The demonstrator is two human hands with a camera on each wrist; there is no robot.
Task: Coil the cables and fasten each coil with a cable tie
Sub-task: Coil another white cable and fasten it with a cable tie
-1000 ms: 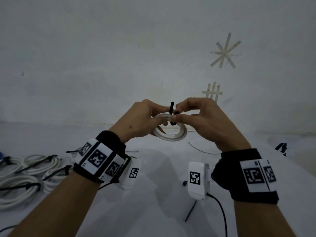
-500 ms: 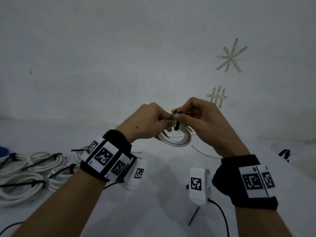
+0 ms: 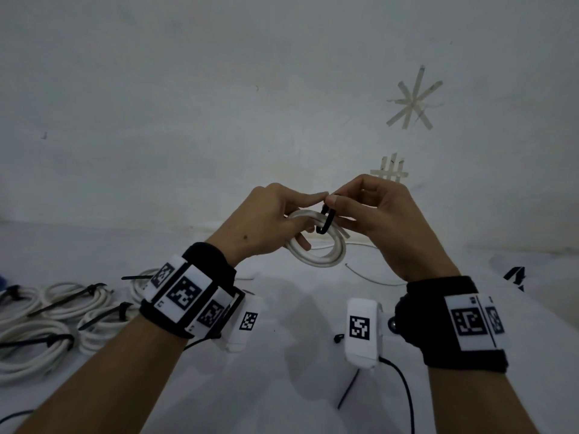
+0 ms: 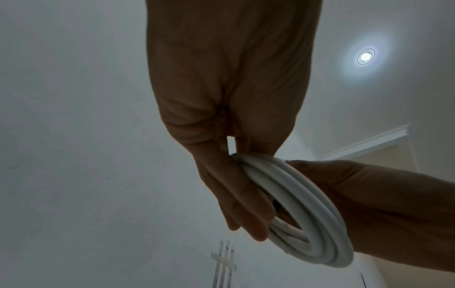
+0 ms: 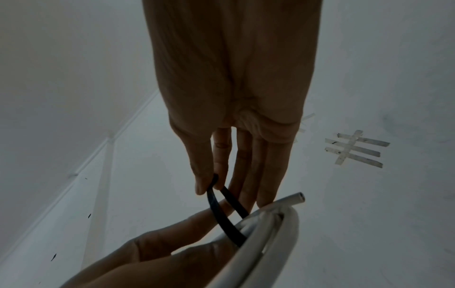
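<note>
A white cable coil (image 3: pixel 326 256) is held up in front of the wall, above the white table. My left hand (image 3: pixel 275 220) grips the coil's left side with fingers curled round its strands (image 4: pixel 290 187). A black cable tie (image 3: pixel 326 222) is looped round the coil's top. My right hand (image 3: pixel 369 211) pinches the tie's two ends between thumb and forefinger (image 5: pixel 211 183). The coil's cut end (image 5: pixel 295 198) sticks out beside the right fingers. Where the tie's ends meet is hidden by the fingertips.
Several tied white coils (image 3: pixel 37 324) with black ties lie on the table at the left. A loose thin wire (image 3: pixel 369 275) lies behind the hands. A black tie (image 3: pixel 347 389) lies near the front. Tape marks (image 3: pixel 413 100) are on the wall.
The tie's upright tail has been bent down into a closed loop over the coil. Both hands have stayed together around the coil at about the same spot.
</note>
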